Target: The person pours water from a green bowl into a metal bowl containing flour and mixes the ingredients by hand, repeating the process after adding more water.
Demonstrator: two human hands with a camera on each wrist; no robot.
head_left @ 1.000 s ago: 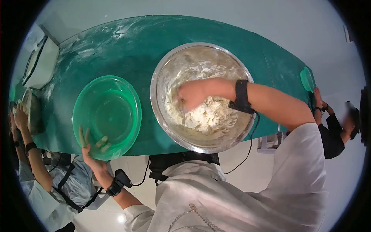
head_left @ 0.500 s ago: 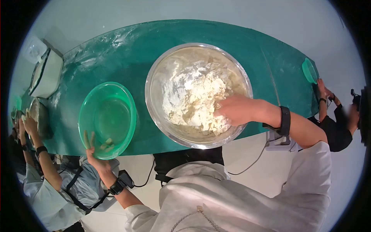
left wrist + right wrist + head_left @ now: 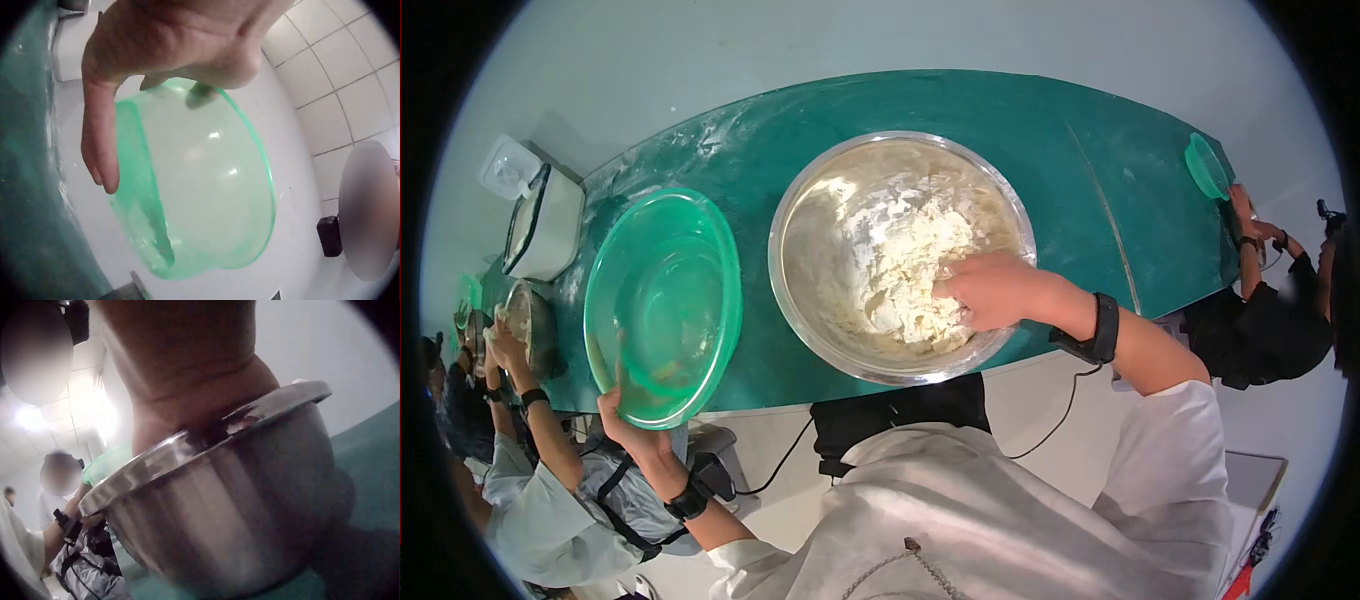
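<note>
The green translucent basin (image 3: 665, 290) stands tilted at the table's front edge; whether it holds liquid I cannot tell. My left hand (image 3: 635, 430) grips its near rim, thumb at the edge, other fingers dimly visible through the plastic. In the left wrist view, that hand (image 3: 169, 50) reaches over the basin (image 3: 212, 162). My right hand (image 3: 1000, 290) is inside the big steel bowl (image 3: 810, 300), fingers curled into pale, lumpy dough (image 3: 910, 270) at its right side. The right wrist view shows the bowl's outer wall (image 3: 206, 512), which hides my fingers.
Flour dusts the green table (image 3: 720, 135). A white container (image 3: 550, 230) stands at the left, with another metal bowl (image 3: 540, 325) where a neighbouring person's hands work. At the far right, another person's hand touches a small green basin (image 3: 1205, 168).
My right hand has moved from the left part of the dough to its right side. The green basin has shifted and tilted, and my left fingers, spread before, now wrap its near rim.
</note>
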